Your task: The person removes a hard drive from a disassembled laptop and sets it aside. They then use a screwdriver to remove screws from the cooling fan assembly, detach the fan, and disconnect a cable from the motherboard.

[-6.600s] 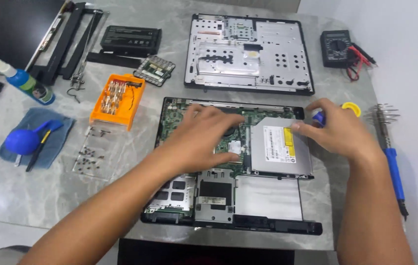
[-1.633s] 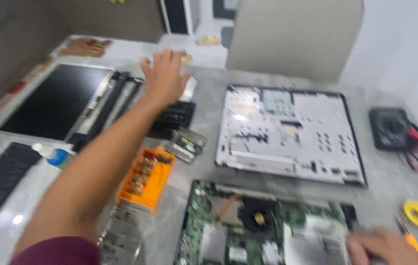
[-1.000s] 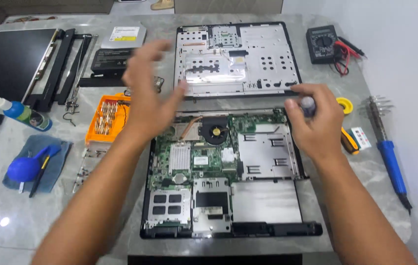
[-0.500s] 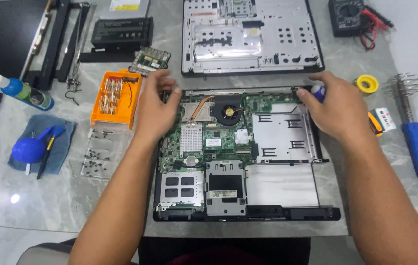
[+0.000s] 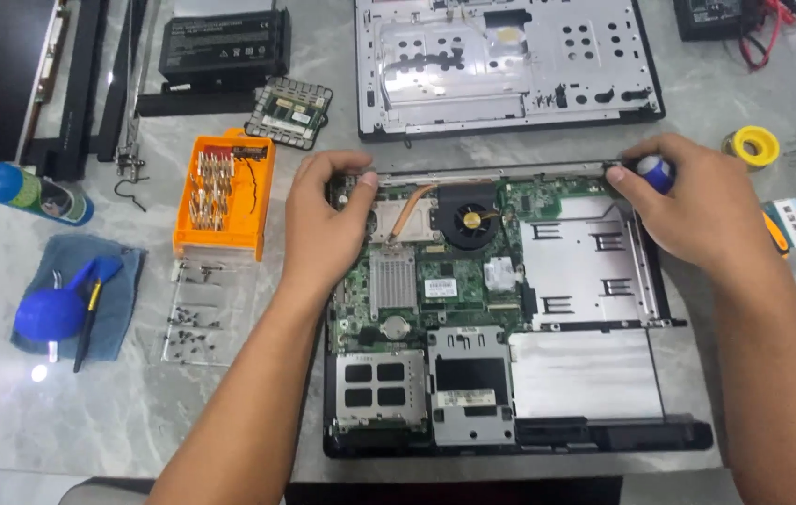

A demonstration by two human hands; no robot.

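Compared with half a second before, both hands sit almost in the same places on the opened laptop base (image 5: 510, 374), but the left hand (image 5: 328, 220) is now lower on the far left corner, with its fingers curled over the edge of the board. It grips that corner lightly; the fingertips press on the frame near the copper heat pipe (image 5: 409, 208). The right hand (image 5: 697, 201) is closed around a small screwdriver with a blue cap (image 5: 655, 170), at the far right corner of the base, just above the empty metal drive bay (image 5: 585, 266). The tip of the tool is hidden by the fingers, so I cannot tell if it touches a screw. The round black fan (image 5: 471, 220) lies between the two hands. Left of the base stands an orange bit holder (image 5: 225, 192), and below it a clear tray with small screws (image 5: 194, 313). The grey bottom cover (image 5: 510, 65) lies beyond the base, on the far side of the marble table (image 5: 136, 421).
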